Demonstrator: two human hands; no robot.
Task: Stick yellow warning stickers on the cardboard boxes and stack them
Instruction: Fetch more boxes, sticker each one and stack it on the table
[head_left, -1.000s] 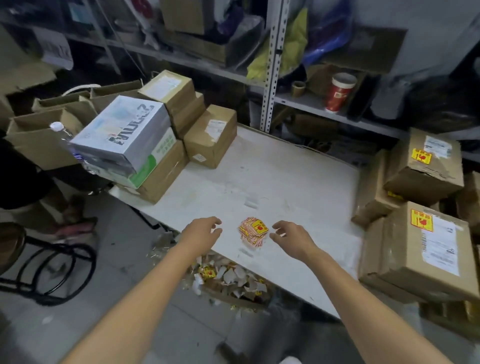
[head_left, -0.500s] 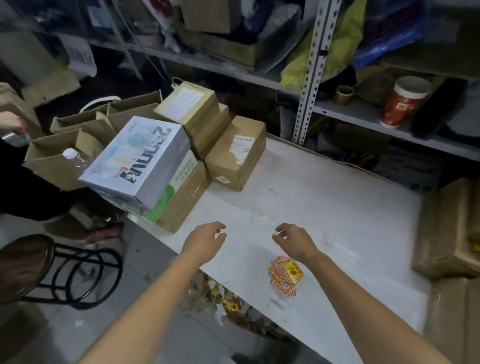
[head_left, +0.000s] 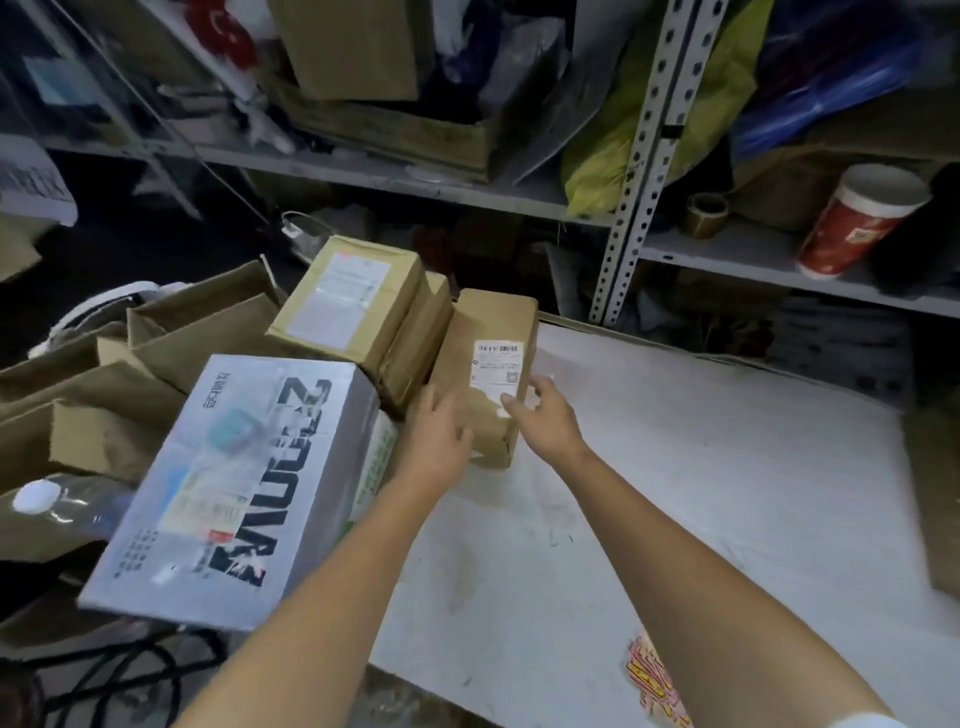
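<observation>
Two hands: left hand (head_left: 435, 444) and right hand (head_left: 546, 418), fingers extended, touch opposite sides of a small brown cardboard box (head_left: 485, 415).
Box: on white tabletop (head_left: 727, 467), beside stacked brown cartons (head_left: 353, 306).
Stickers: yellow-red warning-sticker bundle (head_left: 641, 675), near tabletop edge.

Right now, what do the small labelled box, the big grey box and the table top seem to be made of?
Small labelled box: brown cardboard, matt, with a white paper label on top. Big grey box: probably printed card, smooth with a slight sheen; the pale highlights suggest a coating or film. Table top: material unclear; white, matt, scuffed and smudged.
</observation>
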